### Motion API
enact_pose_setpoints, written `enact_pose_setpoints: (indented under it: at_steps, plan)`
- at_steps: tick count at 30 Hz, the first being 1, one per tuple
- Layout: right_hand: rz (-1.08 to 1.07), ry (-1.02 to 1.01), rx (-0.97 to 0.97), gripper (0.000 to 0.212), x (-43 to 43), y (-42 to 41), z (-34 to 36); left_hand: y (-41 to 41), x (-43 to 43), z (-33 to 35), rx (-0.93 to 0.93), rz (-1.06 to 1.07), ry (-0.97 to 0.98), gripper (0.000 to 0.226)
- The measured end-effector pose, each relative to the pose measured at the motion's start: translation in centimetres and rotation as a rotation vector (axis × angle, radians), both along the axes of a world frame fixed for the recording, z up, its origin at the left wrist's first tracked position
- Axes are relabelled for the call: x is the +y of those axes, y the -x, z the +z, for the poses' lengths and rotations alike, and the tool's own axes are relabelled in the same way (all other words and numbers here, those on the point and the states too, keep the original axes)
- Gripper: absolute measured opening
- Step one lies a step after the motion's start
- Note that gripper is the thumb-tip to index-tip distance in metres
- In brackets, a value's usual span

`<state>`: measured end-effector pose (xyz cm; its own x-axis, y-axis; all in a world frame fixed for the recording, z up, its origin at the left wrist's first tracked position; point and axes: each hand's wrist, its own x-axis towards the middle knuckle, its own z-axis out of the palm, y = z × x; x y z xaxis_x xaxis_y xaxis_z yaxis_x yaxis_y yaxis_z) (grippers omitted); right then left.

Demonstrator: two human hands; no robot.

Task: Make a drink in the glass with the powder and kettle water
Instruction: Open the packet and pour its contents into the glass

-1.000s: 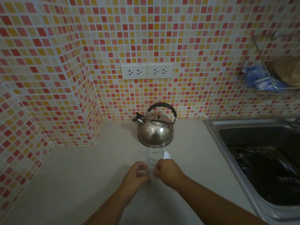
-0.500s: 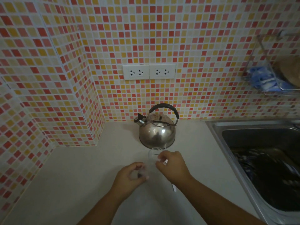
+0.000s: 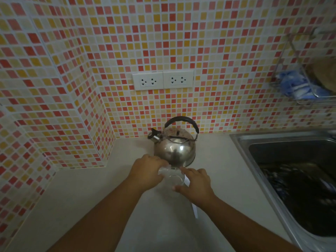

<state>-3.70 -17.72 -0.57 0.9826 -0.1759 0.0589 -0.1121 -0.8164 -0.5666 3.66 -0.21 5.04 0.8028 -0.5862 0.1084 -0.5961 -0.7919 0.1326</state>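
Observation:
A clear glass (image 3: 174, 180) stands on the pale counter (image 3: 76, 197), just in front of the steel kettle (image 3: 175, 149) with its black handle. My left hand (image 3: 147, 172) pinches a small pale packet (image 3: 164, 170), blurred, tipped at the glass's left rim. Whether powder is falling cannot be told. My right hand (image 3: 197, 186) wraps thumb and forefinger around the glass's right side. A white spoon handle (image 3: 194, 209) lies on the counter, poking out from under my right wrist.
A steel sink (image 3: 241, 148) holding dark dishes fills the right side. Above it, a wire rack (image 3: 283, 73) on the tiled wall carries blue cloth. Two white sockets (image 3: 163, 80) sit over the kettle. The tiled corner juts out at left.
Both hands moved forward from in front of the glass up to it. My left hand brought the packet to the rim, and my right hand took hold of the glass's side.

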Motion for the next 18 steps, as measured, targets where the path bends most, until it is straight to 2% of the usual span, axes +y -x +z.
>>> enact_pose_setpoints:
  at_steps: [11,18]
  plan:
    - [0.008,-0.03,-0.007,0.066,-0.2,-0.1,0.0,-0.7,-3.5,1.7,-0.284,-0.369,-0.474,0.03]
    - [0.005,-0.039,0.006,0.058,-0.1,0.0,0.4,-0.6,-4.8,2.1,-0.347,-0.46,-0.594,0.024]
